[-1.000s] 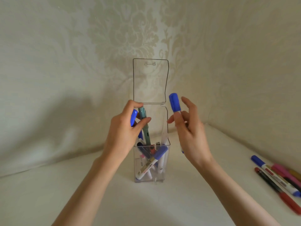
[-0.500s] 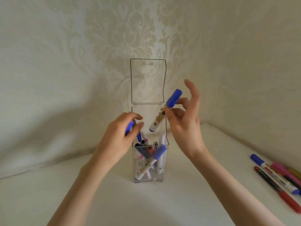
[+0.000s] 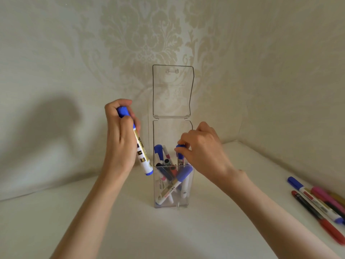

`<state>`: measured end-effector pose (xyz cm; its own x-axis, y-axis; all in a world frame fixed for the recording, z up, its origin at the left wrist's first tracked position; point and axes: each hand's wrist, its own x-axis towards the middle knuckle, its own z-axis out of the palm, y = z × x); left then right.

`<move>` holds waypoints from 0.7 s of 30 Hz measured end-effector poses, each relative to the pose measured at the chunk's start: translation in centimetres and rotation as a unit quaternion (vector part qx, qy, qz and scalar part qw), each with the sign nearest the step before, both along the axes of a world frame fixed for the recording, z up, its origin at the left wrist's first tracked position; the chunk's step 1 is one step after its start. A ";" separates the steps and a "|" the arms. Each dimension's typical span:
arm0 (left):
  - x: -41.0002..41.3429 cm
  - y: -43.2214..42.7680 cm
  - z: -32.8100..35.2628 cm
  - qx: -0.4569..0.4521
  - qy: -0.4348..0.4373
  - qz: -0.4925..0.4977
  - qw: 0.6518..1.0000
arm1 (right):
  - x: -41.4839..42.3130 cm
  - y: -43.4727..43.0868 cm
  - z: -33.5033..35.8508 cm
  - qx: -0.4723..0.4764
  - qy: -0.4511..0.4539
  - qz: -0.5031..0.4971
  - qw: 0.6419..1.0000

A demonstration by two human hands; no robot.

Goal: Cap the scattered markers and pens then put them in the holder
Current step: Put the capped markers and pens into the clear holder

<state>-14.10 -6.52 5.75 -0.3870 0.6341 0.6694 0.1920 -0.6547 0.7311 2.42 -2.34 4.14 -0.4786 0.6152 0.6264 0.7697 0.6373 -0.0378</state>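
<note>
Two hands ours — left hand [image 3: 120,139] fisted round blue-capped marker [image 3: 139,146]; right hand [image 3: 202,146] pinching blue cap [image 3: 180,148] inside holder [image 3: 172,184].

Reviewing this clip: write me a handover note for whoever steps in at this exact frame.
Left hand: holds a capped blue marker upright, left of the clear holder, outside it.
Right hand: fingertips pinch the blue cap of a second marker standing in the holder's open top.
Done: several markers and pens already stand in the holder, lid flipped up.
Left: let go of the second marker, drop in the left one, then handle the loose pens lying on the surface at far right.
</note>
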 end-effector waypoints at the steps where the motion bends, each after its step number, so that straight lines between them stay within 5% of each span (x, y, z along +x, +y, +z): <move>1: 0.1 0.0 0.1 0.004 -0.004 -0.001 1.000 | 0.1 0.1 0.0 -0.015 -0.035 -0.005 0.999; 4: 0.7 0.2 0.7 0.015 0.005 0.008 1.000 | 0.5 0.0 0.0 -0.004 -0.065 0.011 0.998; 10: 3.1 1.4 1.2 -0.002 0.158 0.018 0.987 | 3.4 -0.1 -0.7 -0.086 0.257 0.067 0.960; 15: 3.1 1.7 -0.2 -0.123 0.288 0.062 0.948 | 5.0 -0.1 -1.7 -0.113 0.295 0.038 0.948; 17: 2.6 1.3 -0.9 -0.146 0.365 0.080 0.916 | 5.3 -0.1 -2.2 -0.104 0.288 0.033 0.952; 21: 1.7 0.6 -2.4 -0.089 0.571 0.219 0.787 | 5.8 0.0 -3.1 -0.129 0.292 0.024 0.947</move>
